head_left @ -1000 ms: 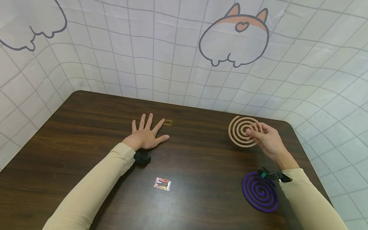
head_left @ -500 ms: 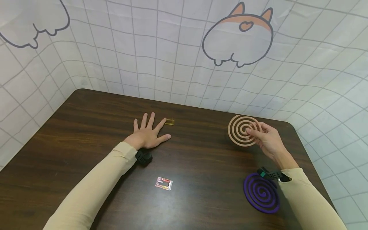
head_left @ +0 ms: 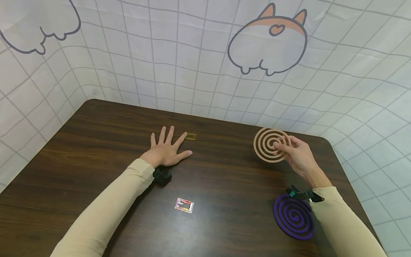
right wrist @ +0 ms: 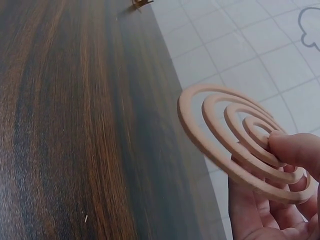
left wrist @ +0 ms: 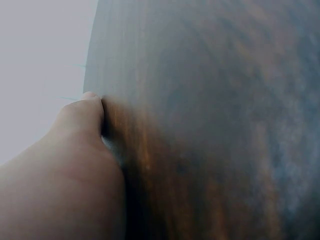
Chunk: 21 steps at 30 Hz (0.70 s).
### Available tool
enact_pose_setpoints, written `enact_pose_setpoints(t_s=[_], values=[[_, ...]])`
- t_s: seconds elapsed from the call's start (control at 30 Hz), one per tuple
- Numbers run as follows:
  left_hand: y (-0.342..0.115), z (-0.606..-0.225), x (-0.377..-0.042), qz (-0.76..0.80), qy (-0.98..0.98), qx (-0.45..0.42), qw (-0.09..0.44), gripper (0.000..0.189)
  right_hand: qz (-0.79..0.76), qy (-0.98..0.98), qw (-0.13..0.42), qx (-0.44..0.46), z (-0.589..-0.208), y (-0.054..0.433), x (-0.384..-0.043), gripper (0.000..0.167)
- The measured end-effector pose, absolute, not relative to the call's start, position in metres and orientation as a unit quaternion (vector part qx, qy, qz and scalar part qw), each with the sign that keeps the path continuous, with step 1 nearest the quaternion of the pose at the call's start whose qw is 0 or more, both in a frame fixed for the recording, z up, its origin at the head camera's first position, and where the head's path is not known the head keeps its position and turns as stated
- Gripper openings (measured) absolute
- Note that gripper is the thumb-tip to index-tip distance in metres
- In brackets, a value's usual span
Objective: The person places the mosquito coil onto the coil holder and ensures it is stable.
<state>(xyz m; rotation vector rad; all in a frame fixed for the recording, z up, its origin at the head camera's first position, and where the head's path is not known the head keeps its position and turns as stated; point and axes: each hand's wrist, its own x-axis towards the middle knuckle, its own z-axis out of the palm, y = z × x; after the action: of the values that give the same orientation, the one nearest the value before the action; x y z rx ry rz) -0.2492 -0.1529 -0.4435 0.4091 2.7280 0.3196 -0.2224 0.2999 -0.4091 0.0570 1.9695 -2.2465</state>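
White gridded curtain (head_left: 192, 53) is hanging behind and down both sides, a corgi drawing (head_left: 268, 50) showing at one o'clock, an outline drawing (head_left: 32, 23) at ten. Dark wood-grain tabletop (head_left: 224, 178) is filling the foreground, catching a light patch at six; clock is being read from its middle, twelve being the far side.

Left hand (head_left: 165, 152) is resting palm down toward ten, fingers straight and spreading well apart. Index fingertip is ending right at a small gold piece (head_left: 191, 136) near twelve; cannot tell whether they are touching.

Right hand (head_left: 298, 155) is pinching a tan spiral (head_left: 269, 144) toward two, thumb pressing the inner rings, other fingers lying behind. Spiral is being held up off the tabletop. The two hands are sitting well apart.

Purple spiral (head_left: 293, 217) is lying at four, its upper edge partly hiding behind the black right wristband (head_left: 300, 193). Small printed card (head_left: 186, 202) is lying at seven. Black left wristband (head_left: 162, 176) is showing below the left hand. Cream sleeves (head_left: 106, 207) are covering both forearms.
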Motion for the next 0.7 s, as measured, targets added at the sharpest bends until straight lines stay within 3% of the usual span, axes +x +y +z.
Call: enact_pose_setpoints(t_s=[0.17,0.43,0.7], values=[[-0.153,-0.445,-0.250,0.115,0.966,0.144,0.182,0.084,-0.750,0.656,0.080,0.020,-0.408,0.296,-0.224,0.028],[-0.153,-0.445,-0.251,0.116,0.966,0.143,0.182,0.083,-0.744,0.662,0.084,0.032,-0.408,0.290,-0.227,0.049],[-0.153,-0.445,-0.249,0.112,0.967,0.142,0.179,0.083,-0.733,0.673,0.091,0.031,-0.408,0.287,-0.230,0.049]])
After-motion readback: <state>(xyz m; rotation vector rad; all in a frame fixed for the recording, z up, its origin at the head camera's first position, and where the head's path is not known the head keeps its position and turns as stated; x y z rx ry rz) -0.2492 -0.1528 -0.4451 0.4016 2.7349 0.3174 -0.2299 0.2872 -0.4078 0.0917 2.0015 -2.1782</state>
